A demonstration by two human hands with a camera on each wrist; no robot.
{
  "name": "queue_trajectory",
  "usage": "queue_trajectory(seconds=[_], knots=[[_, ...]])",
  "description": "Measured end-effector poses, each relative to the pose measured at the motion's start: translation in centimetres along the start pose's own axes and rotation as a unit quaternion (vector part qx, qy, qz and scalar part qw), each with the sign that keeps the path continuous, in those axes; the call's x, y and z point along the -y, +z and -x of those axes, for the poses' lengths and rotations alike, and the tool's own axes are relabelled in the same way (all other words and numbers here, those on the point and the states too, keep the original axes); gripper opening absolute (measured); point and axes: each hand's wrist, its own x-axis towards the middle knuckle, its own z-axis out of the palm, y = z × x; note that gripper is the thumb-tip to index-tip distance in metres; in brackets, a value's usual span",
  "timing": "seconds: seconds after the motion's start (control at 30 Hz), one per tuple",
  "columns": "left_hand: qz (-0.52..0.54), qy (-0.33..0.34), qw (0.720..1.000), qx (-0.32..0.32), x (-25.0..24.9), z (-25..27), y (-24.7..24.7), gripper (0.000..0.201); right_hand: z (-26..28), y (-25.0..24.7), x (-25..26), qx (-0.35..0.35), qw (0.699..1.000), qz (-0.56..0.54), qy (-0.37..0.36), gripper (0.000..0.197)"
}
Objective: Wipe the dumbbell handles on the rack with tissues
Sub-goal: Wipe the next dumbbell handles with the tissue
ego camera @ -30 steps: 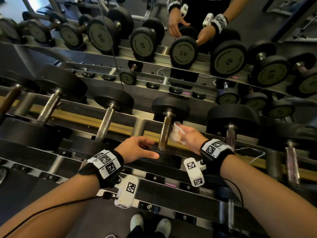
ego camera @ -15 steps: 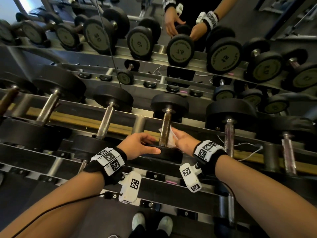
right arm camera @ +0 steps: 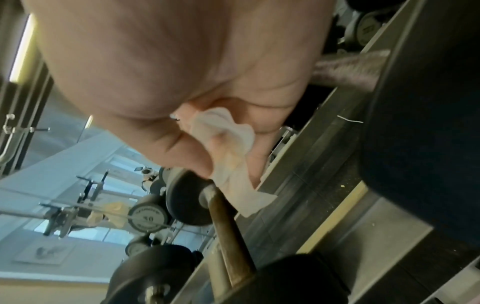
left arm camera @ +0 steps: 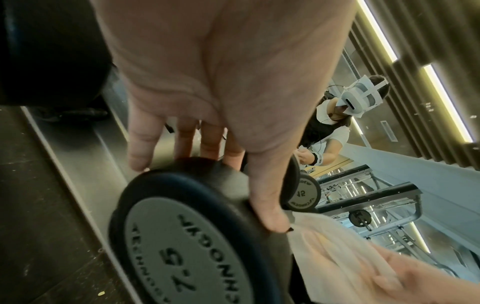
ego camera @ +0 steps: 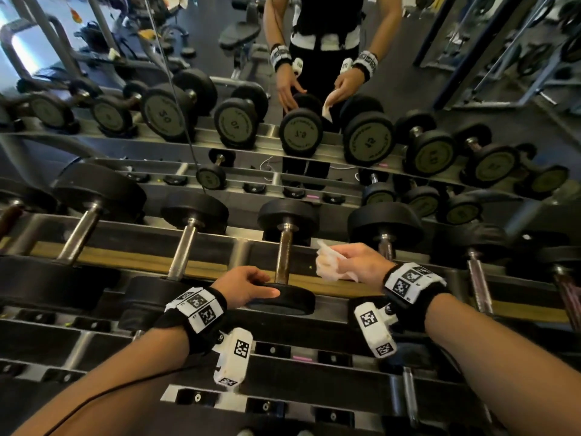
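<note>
In the head view a small black dumbbell lies on the rack straight in front of me, its brownish, worn handle pointing away. My left hand grips its near head, marked 7.5 in the left wrist view, with the fingers over the far rim and the thumb along the side. My right hand holds a crumpled white tissue a little to the right of the handle, apart from it. In the right wrist view the tissue hangs just above the handle.
Larger dumbbells lie on either side, one handle to the left and one to the right, close to my right hand. A mirror behind the rack reflects a person and the dumbbell row. Lower rack rails run below my wrists.
My right hand has drawn the tissue off the handle and moved to the right. The left hand has stayed on the near dumbbell head. The view has tilted up.
</note>
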Motion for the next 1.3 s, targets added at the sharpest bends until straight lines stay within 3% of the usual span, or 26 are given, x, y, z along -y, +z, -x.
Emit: queue_trajectory(seconds=[0.13, 0.37, 0.5, 0.67, 0.77, 0.83, 0.93, 1.07, 1.13, 1.3], knots=[[-0.039, 0.015, 0.999, -0.014, -3.2, -0.6, 0.4, 0.045, 2.4, -3.2, -0.8, -0.057, 0.998, -0.021, -0.009, 0.023], [-0.018, 0.102, 0.987, -0.125, -10.0, -1.4, 5.8, 0.021, 3.5, -9.7, -3.8, -0.114, 0.986, 0.117, -0.013, 0.012], [0.022, 0.093, 0.991, -0.099, -12.0, -1.9, 11.8, 0.019, 4.5, -12.6, -6.9, -0.107, 0.982, 0.154, -0.009, 0.010], [0.075, 0.048, 0.995, -0.053, -12.9, -1.7, 17.4, 0.038, 5.4, -14.3, -9.9, -0.085, 0.987, 0.136, 0.003, 0.016], [0.067, 0.027, 0.996, -0.055, -13.0, -1.1, 18.5, 0.054, 5.5, -14.5, -11.0, -0.061, 0.989, 0.137, 0.000, 0.007], [0.052, 0.021, 0.996, -0.068, -12.8, -0.8, 18.9, 0.053, 5.3, -14.6, -11.6, -0.063, 0.989, 0.136, -0.006, 0.008], [0.064, 0.023, 0.995, -0.076, -12.6, -0.6, 19.2, 0.046, 4.4, -15.1, -11.5, -0.106, 0.973, 0.200, -0.037, 0.009], [0.102, 0.024, 0.992, -0.072, -12.1, -0.7, 19.5, 0.043, 2.9, -15.0, -10.2, -0.191, 0.924, 0.297, -0.148, 0.006], [0.113, 0.017, 0.991, -0.075, -11.9, -0.8, 19.6, 0.045, 2.0, -14.3, -9.6, -0.166, 0.916, 0.317, -0.181, 0.008], [0.133, 0.003, 0.988, -0.074, -11.7, -1.1, 19.8, 0.057, 0.9, -12.3, -10.4, -0.042, 0.956, 0.247, -0.151, 0.015]])
